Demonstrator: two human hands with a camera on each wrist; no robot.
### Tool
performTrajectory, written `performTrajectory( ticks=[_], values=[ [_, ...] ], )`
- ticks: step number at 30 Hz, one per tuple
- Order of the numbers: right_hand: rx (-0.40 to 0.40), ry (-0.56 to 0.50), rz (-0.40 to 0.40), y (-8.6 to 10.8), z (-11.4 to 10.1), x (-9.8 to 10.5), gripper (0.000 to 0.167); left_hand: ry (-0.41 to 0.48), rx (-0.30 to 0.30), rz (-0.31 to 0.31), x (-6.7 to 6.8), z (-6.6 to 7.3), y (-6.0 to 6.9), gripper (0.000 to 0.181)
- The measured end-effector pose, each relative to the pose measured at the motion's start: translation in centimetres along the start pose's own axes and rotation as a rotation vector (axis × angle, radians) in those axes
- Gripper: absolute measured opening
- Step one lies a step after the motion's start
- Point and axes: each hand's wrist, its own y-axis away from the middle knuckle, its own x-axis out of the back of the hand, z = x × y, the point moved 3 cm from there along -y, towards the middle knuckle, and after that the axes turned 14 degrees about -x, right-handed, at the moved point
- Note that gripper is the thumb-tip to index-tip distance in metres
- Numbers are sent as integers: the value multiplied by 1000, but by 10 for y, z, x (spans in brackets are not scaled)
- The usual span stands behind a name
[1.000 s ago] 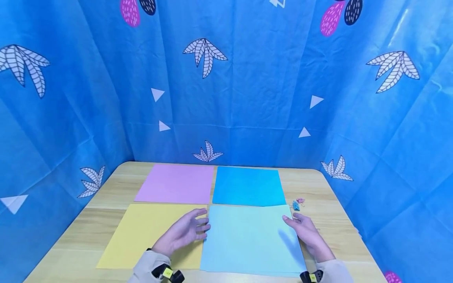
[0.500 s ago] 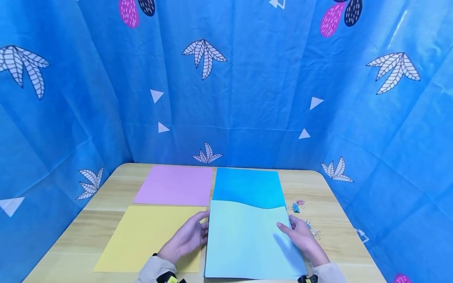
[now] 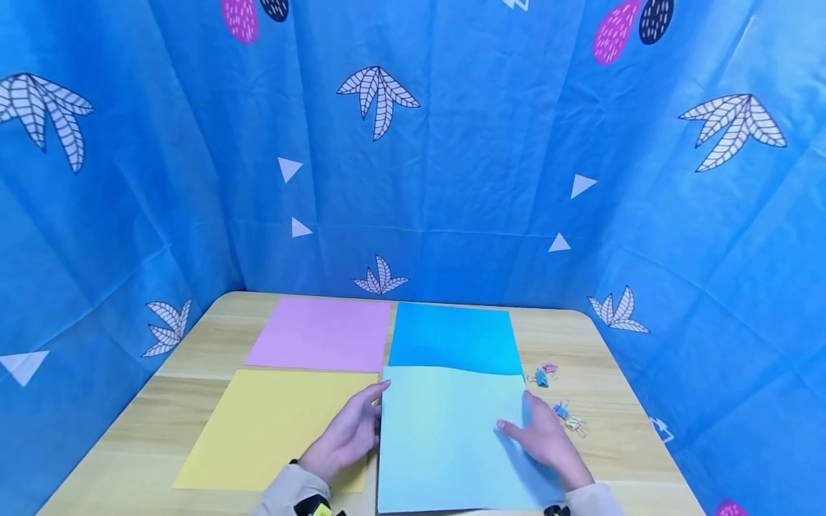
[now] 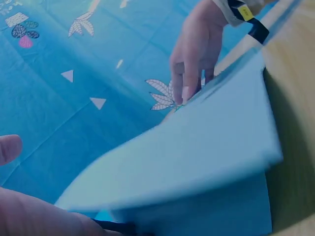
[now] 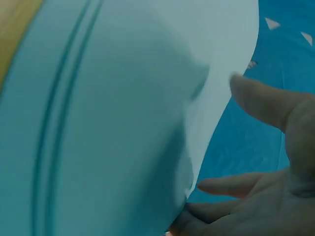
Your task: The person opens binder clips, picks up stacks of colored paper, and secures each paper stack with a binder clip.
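Observation:
Pale blue-green sheets (image 3: 452, 444) lie tilted between the two hands in the head view, near edge low and surface slightly bowed. My left hand (image 3: 348, 433) touches their left edge, thumb raised; in the left wrist view its thumb (image 4: 10, 149) stands clear of the paper. At the right edge is my right hand (image 3: 545, 437). Its fingers touch the paper's edge in the right wrist view, where the thumb (image 5: 266, 101) is held apart. More than one paper layer shows in the left wrist view.
Yellow paper (image 3: 277, 430) lies left, pink paper (image 3: 323, 333) behind it, and bright blue paper (image 3: 454, 337) behind the pale sheets. Small clips, teal (image 3: 542, 378), pink (image 3: 549, 368), blue (image 3: 561, 410) and whitish (image 3: 575, 424), lie right. A blue curtain (image 3: 413, 179) surrounds the table.
Both hands have closed in on the pale sheets' sides. The sheets have shifted slightly right, their loose edges drawn together into a neater stack, covering a little of the bright blue paper.

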Motion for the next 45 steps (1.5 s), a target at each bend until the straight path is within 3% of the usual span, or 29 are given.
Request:
performTrajectory(
  ticks=[5, 9, 16, 20, 24, 26, 30, 33, 37, 40, 45],
  values=[
    [43, 114, 29, 5, -6, -5, 108, 43, -22, -27, -10, 1, 1, 103],
    [56, 140, 43, 8, -9, -7, 106, 72, -24, -48, -17, 0, 0, 98],
    [84, 178, 60, 12, -15, -9, 102, 160, -89, 34, -20, -3, -3, 80],
    [90, 216, 69, 13, -17, -9, 96, 163, -52, 10, -24, -8, -5, 82],
    [85, 249, 63, 13, -16, -10, 90, 147, -5, -20, -29, -16, -1, 73],
    [78, 250, 55, 12, -15, -11, 89, 130, 2, -28, -31, -18, 2, 69],
    [73, 247, 50, 12, -15, -12, 89, 59, -6, -40, -34, -19, 5, 81],
    [76, 250, 55, 13, -14, -12, 89, -47, -19, -4, -32, -19, 7, 89],
    [94, 258, 75, 14, -13, -11, 88, -203, -68, 126, -22, -17, 8, 96],
    [103, 260, 81, 13, -12, -11, 87, -263, -75, 202, -13, -14, 9, 103],
    [91, 263, 75, 12, -11, -12, 87, -322, -23, 180, -3, -15, 10, 104]
  ],
)
